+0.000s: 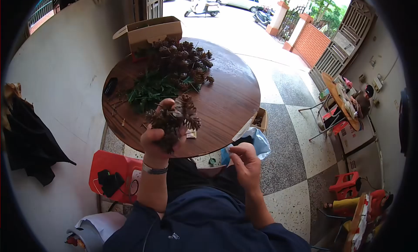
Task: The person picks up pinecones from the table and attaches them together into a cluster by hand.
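A bunch of brown pine cones (186,110) is gripped in my left hand (153,141), raised over the near edge of the round wooden table (230,99). My right hand (247,165) is off to the right, beyond the table's edge, with thumb and forefinger pinched together. Whatever lies between those fingertips is too small to make out. Just behind them is a light blue plastic bag (259,141). Farther back on the table lie a heap of pine cones (183,60) and a pile of green leafy sprigs (150,88).
An open cardboard box (154,32) stands at the table's far side. A dark object (111,85) rests at its left edge. Left of me is a red stool (104,165) with black items on it. To the right, people sit at other tables (342,99).
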`<state>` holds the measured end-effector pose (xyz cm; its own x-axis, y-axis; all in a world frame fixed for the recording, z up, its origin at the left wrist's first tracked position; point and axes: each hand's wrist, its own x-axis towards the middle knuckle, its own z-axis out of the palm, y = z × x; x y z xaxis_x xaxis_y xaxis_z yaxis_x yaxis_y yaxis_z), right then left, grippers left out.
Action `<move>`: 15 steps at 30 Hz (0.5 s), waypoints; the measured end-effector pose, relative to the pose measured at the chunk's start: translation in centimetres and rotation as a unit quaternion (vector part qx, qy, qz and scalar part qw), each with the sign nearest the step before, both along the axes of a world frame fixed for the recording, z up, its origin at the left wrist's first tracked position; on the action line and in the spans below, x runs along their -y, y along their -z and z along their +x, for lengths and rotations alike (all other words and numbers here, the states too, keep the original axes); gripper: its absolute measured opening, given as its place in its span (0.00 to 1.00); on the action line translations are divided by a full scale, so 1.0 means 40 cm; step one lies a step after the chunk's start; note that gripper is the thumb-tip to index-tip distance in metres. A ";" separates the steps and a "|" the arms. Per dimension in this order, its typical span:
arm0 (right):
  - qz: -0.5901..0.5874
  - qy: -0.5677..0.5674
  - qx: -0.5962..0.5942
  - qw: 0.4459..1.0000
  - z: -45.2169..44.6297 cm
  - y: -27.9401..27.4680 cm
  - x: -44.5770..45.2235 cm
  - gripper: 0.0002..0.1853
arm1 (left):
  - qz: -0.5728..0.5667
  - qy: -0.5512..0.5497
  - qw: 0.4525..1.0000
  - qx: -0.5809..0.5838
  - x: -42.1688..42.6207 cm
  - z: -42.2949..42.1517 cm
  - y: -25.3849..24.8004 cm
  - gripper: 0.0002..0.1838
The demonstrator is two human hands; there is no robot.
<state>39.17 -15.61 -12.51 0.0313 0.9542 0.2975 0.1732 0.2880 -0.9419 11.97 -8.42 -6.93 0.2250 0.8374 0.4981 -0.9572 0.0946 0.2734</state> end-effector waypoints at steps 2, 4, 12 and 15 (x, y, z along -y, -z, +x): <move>-0.067 -0.099 0.002 0.993 -0.020 0.009 0.007 0.10 | 0.010 -0.038 0.999 -0.004 -0.004 -0.022 -0.011 0.43; -0.112 -0.158 0.043 0.980 -0.033 0.040 0.013 0.10 | 0.032 -0.063 0.997 -0.017 -0.003 -0.057 -0.003 0.42; -0.186 -0.206 0.105 0.955 -0.060 0.118 -0.005 0.13 | -0.057 -0.194 0.977 -0.069 0.057 -0.156 0.043 0.36; -0.196 -0.224 0.086 0.951 -0.068 0.151 -0.004 0.14 | -0.097 -0.214 0.970 -0.063 0.075 -0.187 0.079 0.34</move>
<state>36.45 -15.46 -18.53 -0.4207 0.8992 -0.1205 0.2768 0.0007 -0.9609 4.50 -11.44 -10.10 -0.1155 0.9427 0.3131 -0.8804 -0.2431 0.4072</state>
